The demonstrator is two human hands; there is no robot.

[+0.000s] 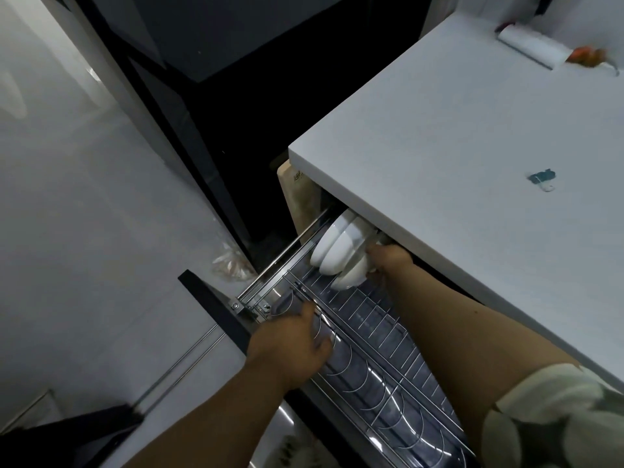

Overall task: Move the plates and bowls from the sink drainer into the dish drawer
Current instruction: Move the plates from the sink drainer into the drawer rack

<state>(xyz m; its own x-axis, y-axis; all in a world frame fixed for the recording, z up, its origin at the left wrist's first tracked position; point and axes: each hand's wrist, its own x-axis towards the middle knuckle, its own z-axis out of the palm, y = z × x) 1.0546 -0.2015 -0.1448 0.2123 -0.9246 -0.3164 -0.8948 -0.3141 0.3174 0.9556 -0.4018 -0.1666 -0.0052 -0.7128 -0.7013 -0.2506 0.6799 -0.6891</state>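
Pale glossy floor (84, 214) fills the left side of the view, with a dark tall cabinet (189, 106) running diagonally behind it and a crumpled clear plastic bag (233, 263) lying on the floor near the cabinet's foot. Just right of the bag, the dish drawer (388, 336) stands pulled out from under the counter, its black front panel (216, 309) at the near left and its chrome wire rack exposed along its length. The left hand (297, 346) reaches over the drawer's front part, fingers curled down onto the curved wire dividers; whether it actually grips a wire or only rests there cannot be told. Further along the rack, at its far end and partly tucked under the counter edge, several white bowls (337, 248) stand on edge, nested close together in the wire slots. The right hand (388, 256) is at the bowls' right side, fingers wrapped round the rim of the nearest bowl, the fingertips hidden behind it. A patterned short sleeve (557, 413) shows at the lower right. Above the drawer, the white counter (472, 146) spreads to the right, carrying a small teal scrap (542, 177) near its middle and, at the far back, a blurred white roll (530, 49) beside an orange object (587, 55).
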